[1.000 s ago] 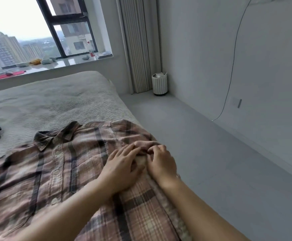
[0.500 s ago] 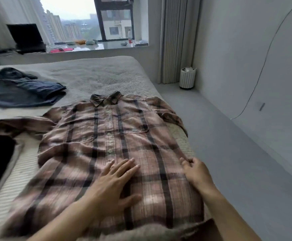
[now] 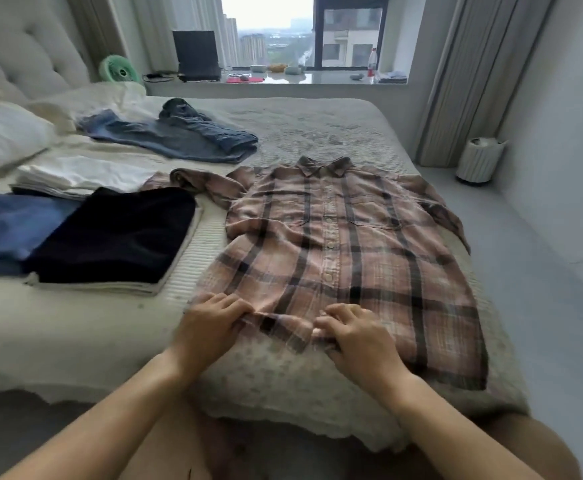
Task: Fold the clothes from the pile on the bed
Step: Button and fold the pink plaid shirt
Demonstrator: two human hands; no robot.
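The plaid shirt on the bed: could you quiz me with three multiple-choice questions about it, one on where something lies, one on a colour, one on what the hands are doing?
1. Where does the folded black garment lie relative to the plaid shirt?
A. To its left on the bed
B. On top of it
C. On the floor

2. What colour are the clothes lying beyond the shirt's collar, towards the pillows?
A. Red
B. Blue denim
C. Yellow

3. What are the two hands doing?
A. Resting on the pillow
B. Hanging idle
C. Pinching the shirt's bottom hem

Answers:
1. A, since the black garment sits on a pale folded stack left of the shirt.
2. B, since the jeans are blue.
3. C, since the left hand and the right hand each have a grip on the hem, which is bunched between them.
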